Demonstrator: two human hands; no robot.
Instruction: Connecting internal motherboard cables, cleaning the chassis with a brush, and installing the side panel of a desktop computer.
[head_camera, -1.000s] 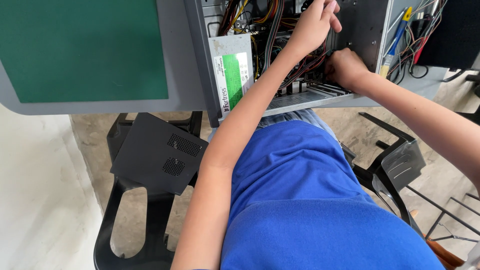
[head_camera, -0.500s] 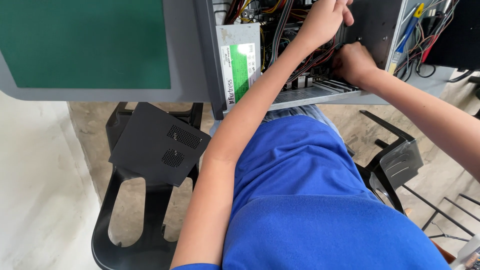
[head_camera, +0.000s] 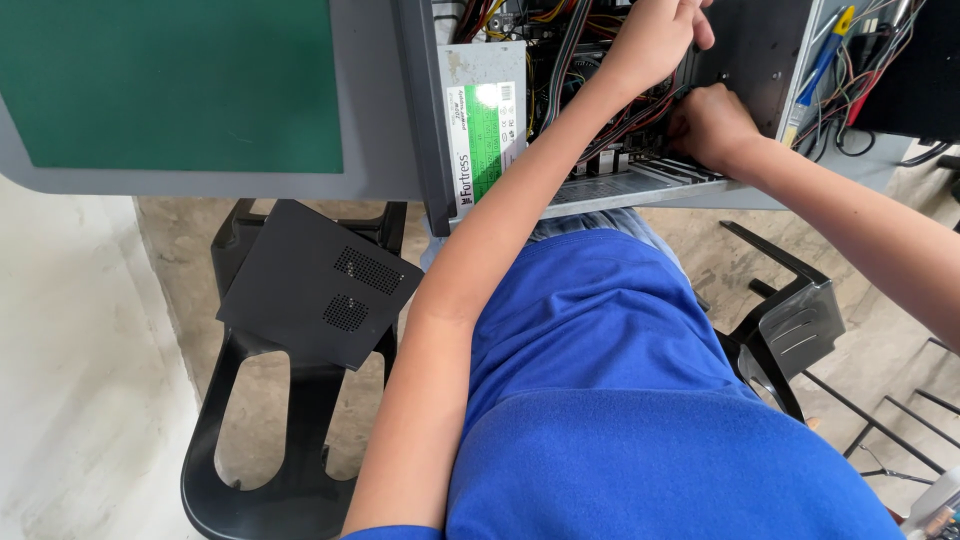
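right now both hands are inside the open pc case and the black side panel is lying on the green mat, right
Not quite. The head view shows the side panel lying on a black chair, not on the green mat. The left hand and right hand are inside the pc case.

Open computer case (head_camera: 760, 60): matt dark metal walls, pale bare-metal lower edge. Power supply (head_camera: 480, 120) at 12 o'clock: dull grey sheet metal with a glossy paper sticker (green and white). Cables (head_camera: 600, 120) inside: smooth plastic sheathing, mixed colours. Loose side panel (head_camera: 310, 285) at 9 o'clock: matt black metal, perforated vent patches. Chair (head_camera: 290, 440) under it: smooth black plastic, slight sheen. Counter (head_camera: 380, 110): matt grey, carrying a matt green mat (head_camera: 170, 80). Floor (head_camera: 80, 400): rough pale concrete. Shirt (head_camera: 620, 400): soft blue cloth.
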